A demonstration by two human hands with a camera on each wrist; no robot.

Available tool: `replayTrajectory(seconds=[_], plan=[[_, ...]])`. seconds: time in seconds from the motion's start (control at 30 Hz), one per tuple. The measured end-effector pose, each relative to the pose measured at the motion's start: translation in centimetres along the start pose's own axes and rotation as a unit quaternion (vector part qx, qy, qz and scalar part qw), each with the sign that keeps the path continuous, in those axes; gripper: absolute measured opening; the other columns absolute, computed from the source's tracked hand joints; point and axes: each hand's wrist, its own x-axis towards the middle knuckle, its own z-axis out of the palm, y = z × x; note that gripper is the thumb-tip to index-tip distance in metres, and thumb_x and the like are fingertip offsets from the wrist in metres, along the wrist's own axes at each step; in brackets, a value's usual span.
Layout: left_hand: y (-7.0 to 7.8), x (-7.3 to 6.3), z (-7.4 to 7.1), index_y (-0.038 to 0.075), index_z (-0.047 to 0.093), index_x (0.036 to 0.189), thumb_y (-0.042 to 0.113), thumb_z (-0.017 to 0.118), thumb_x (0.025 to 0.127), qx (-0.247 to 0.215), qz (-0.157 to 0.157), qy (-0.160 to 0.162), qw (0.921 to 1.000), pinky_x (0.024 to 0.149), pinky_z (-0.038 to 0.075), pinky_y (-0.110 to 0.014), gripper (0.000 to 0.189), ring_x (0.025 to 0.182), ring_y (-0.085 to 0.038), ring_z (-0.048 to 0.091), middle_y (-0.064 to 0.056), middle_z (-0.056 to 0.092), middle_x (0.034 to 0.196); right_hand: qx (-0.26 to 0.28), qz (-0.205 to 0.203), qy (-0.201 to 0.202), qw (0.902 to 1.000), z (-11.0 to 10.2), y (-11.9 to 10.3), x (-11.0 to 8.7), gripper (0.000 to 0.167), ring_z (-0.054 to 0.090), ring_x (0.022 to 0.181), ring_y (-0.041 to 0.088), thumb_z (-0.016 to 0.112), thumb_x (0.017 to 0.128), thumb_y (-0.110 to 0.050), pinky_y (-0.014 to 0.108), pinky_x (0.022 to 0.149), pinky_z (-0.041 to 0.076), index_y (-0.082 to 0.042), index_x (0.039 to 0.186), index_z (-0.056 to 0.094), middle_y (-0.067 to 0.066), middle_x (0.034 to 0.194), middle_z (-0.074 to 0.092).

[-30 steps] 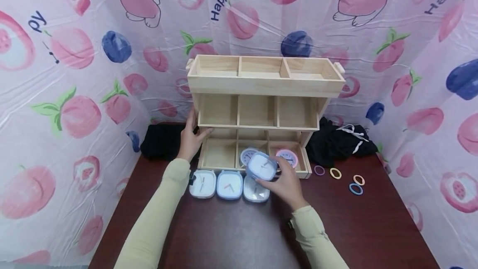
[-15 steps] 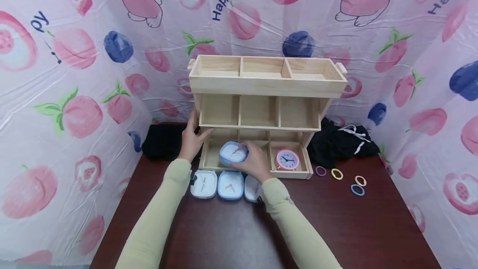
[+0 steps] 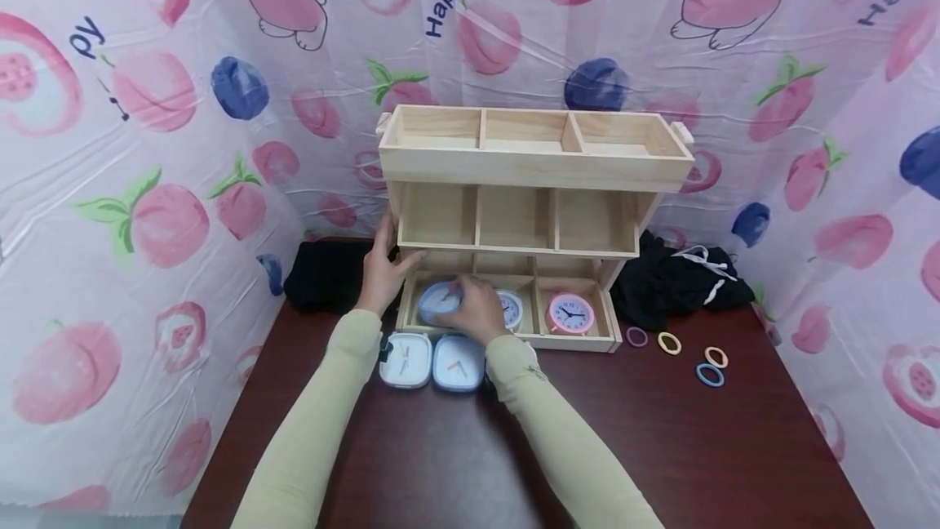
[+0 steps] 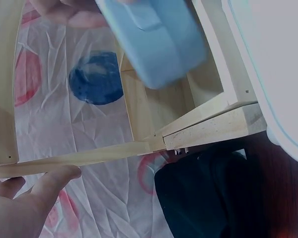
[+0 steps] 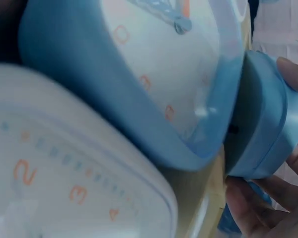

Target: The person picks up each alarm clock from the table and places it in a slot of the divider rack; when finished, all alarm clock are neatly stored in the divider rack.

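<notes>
My right hand (image 3: pixel 477 308) grips a light blue alarm clock (image 3: pixel 438 300) tilted over the left compartment of the bottom tray of a three-tier wooden storage box (image 3: pixel 536 170). In the right wrist view, its thumb and fingers clasp the blue case. My left hand (image 3: pixel 380 274) holds the box's left side, thumb against the wood below the middle tier. A round blue-and-white clock (image 3: pixel 510 310) occupies the bottom middle compartment, partly behind the right hand. On its right sits a pink alarm clock (image 3: pixel 570 314). In front stand a white clock (image 3: pixel 405 360) and another blue clock (image 3: pixel 458 363).
A third clock on the table is mostly covered by the right sleeve (image 3: pixel 514 362). Several coloured rings (image 3: pixel 669 343) lie to the right. Black cloth (image 3: pixel 323 276) rests left of the box, and a black drawstring bag (image 3: pixel 657 284) on its right. A printed curtain (image 3: pixel 514 31) hangs behind.
My right hand has carried the blue clock leftward from above the middle compartment and lowered it at the left one. The left hand keeps its place on the box.
</notes>
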Motion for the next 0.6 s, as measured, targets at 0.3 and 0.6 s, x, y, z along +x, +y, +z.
replayTrajectory(seconds=[0.3, 0.6], plan=[[0.2, 0.13, 0.27, 0.039, 0.02, 0.171, 0.021, 0.083, 0.095, 0.0, 0.009, -0.002, 1.0, 0.119, 0.047, -0.062, 0.101, 0.155, -0.035, 0.045, -0.01, 0.041, 0.171, -0.059, -0.031, 0.002, 0.9977, 0.58, -0.11, 0.12, 0.046, 0.064, 0.108, 0.035, 0.099, 0.069, -0.042, 0.051, 0.102, 0.053, -0.017, 0.095, 0.07, 0.008, 0.127, 0.075], [0.14, -0.13, 0.06, 0.042, 0.019, 0.171, 0.021, 0.082, 0.096, 0.001, -0.003, -0.001, 1.0, 0.12, 0.046, -0.061, 0.101, 0.156, -0.034, 0.043, -0.01, 0.041, 0.171, -0.096, -0.041, -0.029, 0.9941, 0.95, -0.03, -0.59, 0.03, 0.063, 0.116, 0.037, 0.093, 0.078, -0.036, 0.052, 0.106, 0.051, -0.015, 0.095, 0.079, 0.012, 0.121, 0.076]])
